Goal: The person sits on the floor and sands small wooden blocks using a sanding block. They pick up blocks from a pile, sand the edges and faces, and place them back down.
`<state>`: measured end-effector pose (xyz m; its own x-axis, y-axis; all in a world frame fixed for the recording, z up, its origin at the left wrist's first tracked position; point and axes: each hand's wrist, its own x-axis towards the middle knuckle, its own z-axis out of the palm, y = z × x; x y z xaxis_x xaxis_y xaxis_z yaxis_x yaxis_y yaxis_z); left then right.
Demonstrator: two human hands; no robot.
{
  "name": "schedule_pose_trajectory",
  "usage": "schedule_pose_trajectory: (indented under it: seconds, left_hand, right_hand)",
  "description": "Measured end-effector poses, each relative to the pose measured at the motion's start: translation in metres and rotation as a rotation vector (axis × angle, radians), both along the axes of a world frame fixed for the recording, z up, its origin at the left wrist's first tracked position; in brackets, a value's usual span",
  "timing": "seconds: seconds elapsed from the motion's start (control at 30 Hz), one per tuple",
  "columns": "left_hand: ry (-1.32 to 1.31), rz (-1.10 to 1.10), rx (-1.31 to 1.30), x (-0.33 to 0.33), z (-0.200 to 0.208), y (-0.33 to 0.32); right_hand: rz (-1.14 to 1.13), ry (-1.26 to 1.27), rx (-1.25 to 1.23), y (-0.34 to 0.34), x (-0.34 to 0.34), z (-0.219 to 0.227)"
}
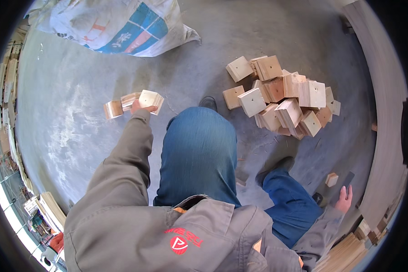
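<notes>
On the grey floor (77,149), the left grip (140,107) clasps pale square wooden blocks (149,98) (right grip (343,199) spread, seemingly empty). A loose hold could spill them.

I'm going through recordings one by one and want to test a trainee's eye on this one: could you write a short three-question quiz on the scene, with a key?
1. What is the left hand touching?
A) the bent knee
B) the short row of wooden blocks
C) a shoe
2. True or false: the larger pile of wooden blocks lies to the right of that row.
3. Fill in the blank: near the picture's top edge, left of centre, is a large white ____ with blue and red markings.

Key: 1. B. 2. True. 3. Sack.
</notes>
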<state>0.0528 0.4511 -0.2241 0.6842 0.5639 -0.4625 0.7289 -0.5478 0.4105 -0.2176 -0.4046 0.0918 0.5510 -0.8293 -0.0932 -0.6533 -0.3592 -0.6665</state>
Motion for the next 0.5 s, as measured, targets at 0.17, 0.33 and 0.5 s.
schedule_pose_trajectory:
  seconds: [0.17,0.33,0.5]
  left_hand:
    - [0.025,0.041,0.035,0.001,-0.024,0.003]
    - [0.033,-0.004,0.085,0.004,-0.031,0.006]
    - [0.016,-0.036,0.188,0.01,-0.024,-0.009]
  right_hand:
    - [0.033,-0.009,0.058,-0.005,0.005,-0.007]
    - [0.072,0.019,0.032,-0.002,0.011,-0.012]
    - [0.08,0.011,0.021,0.004,0.013,-0.011]
